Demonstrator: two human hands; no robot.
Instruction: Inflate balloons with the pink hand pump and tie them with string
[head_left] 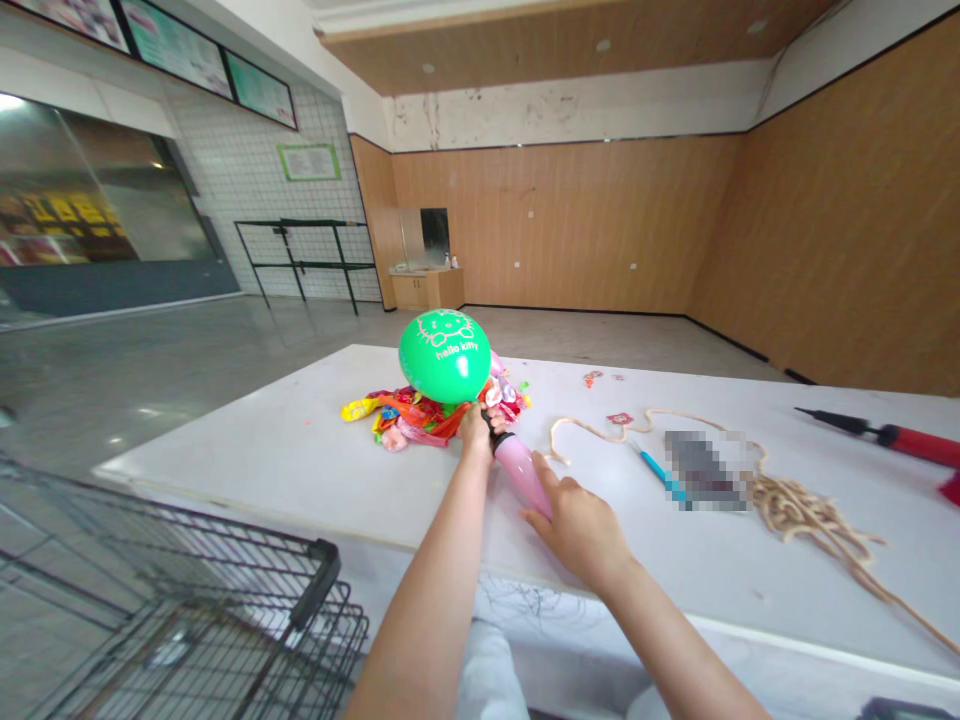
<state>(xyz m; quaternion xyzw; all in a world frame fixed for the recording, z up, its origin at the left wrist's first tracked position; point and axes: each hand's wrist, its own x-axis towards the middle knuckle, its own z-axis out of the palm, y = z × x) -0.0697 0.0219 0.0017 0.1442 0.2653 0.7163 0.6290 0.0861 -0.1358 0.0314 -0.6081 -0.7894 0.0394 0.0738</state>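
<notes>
A green balloon (444,356) with white "hello kitty" print sits inflated on the nozzle of a pink hand pump (519,472). My left hand (475,427) is closed in a pinch around the balloon's neck at the nozzle. My right hand (579,530) is wrapped round the rear end of the pink pump, which lies low over the white table (300,460). Behind the balloon lies a heap of flat coloured balloons (409,417).
A red and black pump (892,436) lies at the far right. Tan cord (802,512) and a blue-handled tool (658,473) lie right of my hands. A black wire cart (195,610) stands at the lower left, beside the table's front edge.
</notes>
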